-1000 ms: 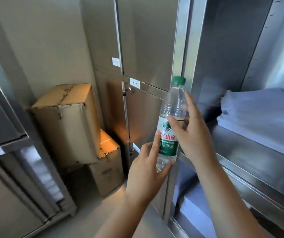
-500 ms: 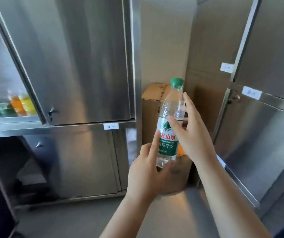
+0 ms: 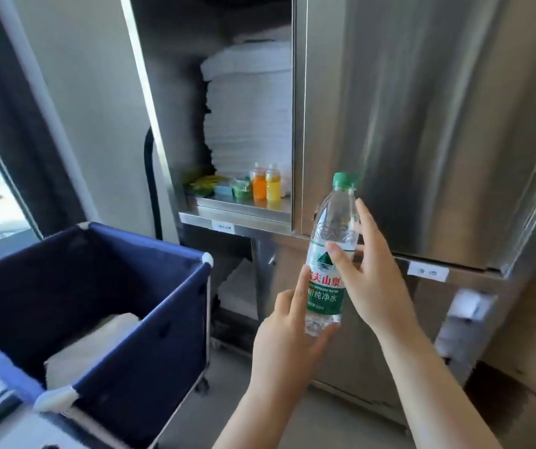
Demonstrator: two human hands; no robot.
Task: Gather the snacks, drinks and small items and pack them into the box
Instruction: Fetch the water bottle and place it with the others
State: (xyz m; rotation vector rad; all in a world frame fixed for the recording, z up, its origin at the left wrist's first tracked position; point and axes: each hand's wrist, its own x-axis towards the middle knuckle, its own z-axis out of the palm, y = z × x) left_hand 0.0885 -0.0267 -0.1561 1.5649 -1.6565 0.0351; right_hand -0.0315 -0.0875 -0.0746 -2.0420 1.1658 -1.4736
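Observation:
A clear water bottle [image 3: 331, 254] with a green cap and a green and red label stands upright in front of me, held by both hands. My left hand [image 3: 287, 341] grips its base, with the forefinger lying up the label. My right hand [image 3: 368, 273] holds the middle from the right, thumb across the front. On an open cabinet shelf behind stand an orange drink bottle [image 3: 259, 185] and a yellow drink bottle [image 3: 273, 187]. Green snack packets [image 3: 205, 186] and a small green cup [image 3: 241, 189] lie to their left.
A blue fabric cart [image 3: 150, 322] with white linen inside stands at lower left. A tall stack of white folded towels [image 3: 247, 108] fills the open steel cabinet above the shelf [image 3: 237, 209]. Shut steel cabinet doors [image 3: 422, 124] are on the right. A window is at far left.
My view has swung left: the cardboard boxes are out of sight, and the open shelf with drinks and the blue cart have come into view. Both hands keep the same hold on the bottle.

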